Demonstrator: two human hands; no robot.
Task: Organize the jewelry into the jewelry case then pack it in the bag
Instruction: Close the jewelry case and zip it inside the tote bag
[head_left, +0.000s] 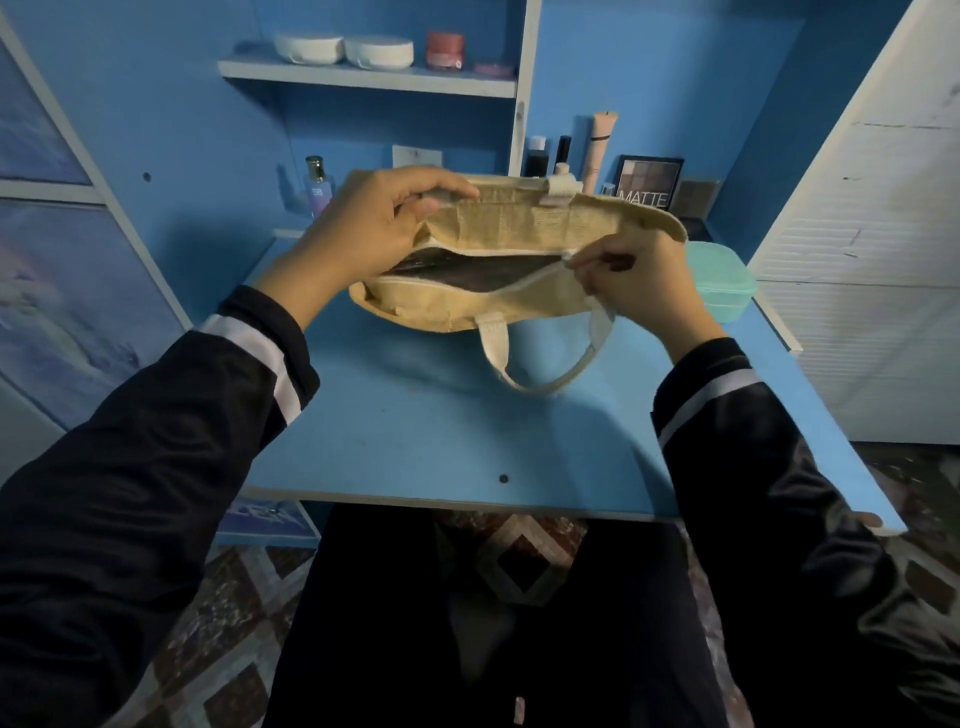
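The bag (498, 228) is stretched between the two hands above the blue surface (441, 431), with its mouth turned up toward the person. Whether its bottom rests on the surface, I cannot tell. It is a flat bag of sandy woven cloth with a white edge along the opening and pale fabric handles. The near handle (540, 364) hangs down in a loop below the right hand (644, 280). The mouth is open in a long slit, and between the two hands a dark thing (467, 270) shows inside; what it is cannot be made out. The left hand (363, 228) is at the left end of the bag, and its fingers (441, 184) are curled over the far rim and grip it. The fingers (592, 260) of the right hand are closed in a pinch on the white edge of the near rim. Just behind the right hand, a teal box (722, 286) stands on the surface, its lid closed.
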